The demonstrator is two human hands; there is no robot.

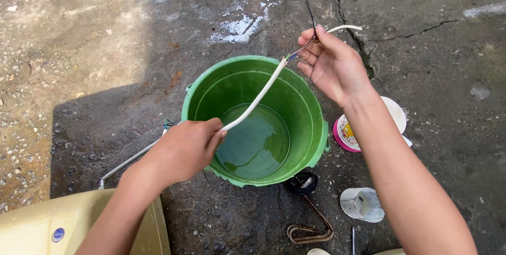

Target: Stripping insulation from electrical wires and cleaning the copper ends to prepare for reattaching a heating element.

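My left hand [184,149] grips a white cable [261,94] at the near rim of a green bucket [311,123]. The cable runs diagonally up across the bucket to my right hand [329,62], which pinches its stripped end, where thin bare wires [311,15] stick out. A second white cable end [345,27] shows past my right fingers. The bucket stands on wet concrete and holds a shallow pool of water [253,141].
A pale yellow plastic body [58,223] sits at the bottom left. A pink and white cup [345,134], a clear plastic cup [361,204], a black round part [301,183] and a bent rusty rod [311,229] lie near the bucket. Cracked concrete [421,28] surrounds them.
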